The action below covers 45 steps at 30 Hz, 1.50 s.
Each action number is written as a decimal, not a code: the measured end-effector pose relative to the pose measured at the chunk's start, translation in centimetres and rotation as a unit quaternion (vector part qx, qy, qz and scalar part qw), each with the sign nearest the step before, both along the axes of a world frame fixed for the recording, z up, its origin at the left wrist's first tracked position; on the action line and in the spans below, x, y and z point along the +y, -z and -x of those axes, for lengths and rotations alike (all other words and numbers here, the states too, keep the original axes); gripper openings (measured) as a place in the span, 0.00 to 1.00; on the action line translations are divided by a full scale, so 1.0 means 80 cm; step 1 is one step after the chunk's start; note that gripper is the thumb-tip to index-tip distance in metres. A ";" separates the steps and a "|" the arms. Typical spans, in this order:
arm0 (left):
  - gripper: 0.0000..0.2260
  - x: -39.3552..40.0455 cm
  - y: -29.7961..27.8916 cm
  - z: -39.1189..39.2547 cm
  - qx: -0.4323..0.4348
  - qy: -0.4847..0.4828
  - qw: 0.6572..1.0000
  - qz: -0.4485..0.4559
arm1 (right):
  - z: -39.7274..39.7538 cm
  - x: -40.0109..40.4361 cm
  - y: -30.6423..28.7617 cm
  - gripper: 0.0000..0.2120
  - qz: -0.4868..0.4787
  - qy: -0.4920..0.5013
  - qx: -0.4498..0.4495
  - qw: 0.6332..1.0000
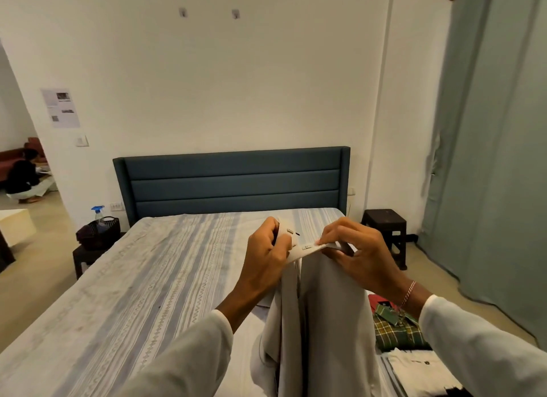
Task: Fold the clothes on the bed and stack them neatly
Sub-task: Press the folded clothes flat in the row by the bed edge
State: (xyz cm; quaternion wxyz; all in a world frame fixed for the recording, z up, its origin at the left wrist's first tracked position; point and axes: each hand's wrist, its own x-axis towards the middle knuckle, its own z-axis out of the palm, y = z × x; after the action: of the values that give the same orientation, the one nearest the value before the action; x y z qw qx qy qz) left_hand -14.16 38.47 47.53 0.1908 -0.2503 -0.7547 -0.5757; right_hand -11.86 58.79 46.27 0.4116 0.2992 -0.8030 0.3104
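Over bed (154, 278), both hands pinch trousers (325, 307) waistband.

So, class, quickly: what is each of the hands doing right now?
Left hand: grips the beige trousers' waistband.
Right hand: pinches the same waistband.

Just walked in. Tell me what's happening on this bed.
A person is holding up a pair of light beige trousers by the waistband over the striped bedsheet. The left hand and right hand each pinch one side of the waistband, near its metal clasp, and the legs hang down. A green checked shirt and a white garment lie at the right edge.
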 end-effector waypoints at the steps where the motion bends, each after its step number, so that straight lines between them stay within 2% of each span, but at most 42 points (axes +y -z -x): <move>1: 0.10 -0.002 0.001 -0.001 0.008 0.009 1.000 0.002 | -0.001 0.000 -0.001 0.06 -0.001 -0.005 -0.004 1.000; 4: 0.14 -0.006 0.003 -0.009 0.043 0.008 0.999 0.027 | -0.008 -0.003 -0.005 0.12 0.008 -0.022 -0.005 1.000; 6: 0.12 -0.010 0.005 -0.012 0.076 0.013 0.996 0.037 | -0.011 -0.006 -0.011 0.14 0.013 -0.029 0.001 1.000; 9: 0.06 -0.011 0.004 -0.014 0.137 0.031 0.989 0.044 | -0.012 -0.009 -0.015 0.14 0.019 -0.026 0.022 0.999; 17: 0.06 -0.013 0.004 -0.010 0.225 0.018 0.970 0.095 | -0.015 -0.016 -0.015 0.14 0.019 0.019 0.069 0.997; 21: 0.10 -0.012 0.004 -0.010 0.245 0.023 0.962 0.121 | -0.017 -0.018 -0.016 0.16 0.010 0.019 0.066 0.998; 23: 0.12 -0.011 0.004 -0.008 0.251 0.022 0.958 0.138 | -0.016 -0.017 -0.016 0.14 0.009 0.023 0.061 0.998; 28: 0.08 -0.008 0.004 -0.003 0.262 0.021 0.944 0.198 | -0.015 -0.013 -0.015 0.13 0.003 0.041 0.059 0.997; 35: 0.10 -0.005 0.000 -0.002 0.293 0.033 0.920 0.258 | -0.013 -0.007 -0.018 0.15 -0.015 0.057 0.037 0.998; 45: 0.13 -0.020 -0.001 -0.002 0.302 0.081 0.891 0.329 | -0.015 0.007 -0.026 0.30 -0.010 0.036 -0.005 0.999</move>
State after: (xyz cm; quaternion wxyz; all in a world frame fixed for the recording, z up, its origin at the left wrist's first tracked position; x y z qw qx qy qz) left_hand -13.98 36.90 47.64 0.2690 -0.5207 -0.7841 -0.2041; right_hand -10.69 59.39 48.37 0.4152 0.2725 -0.8184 0.2892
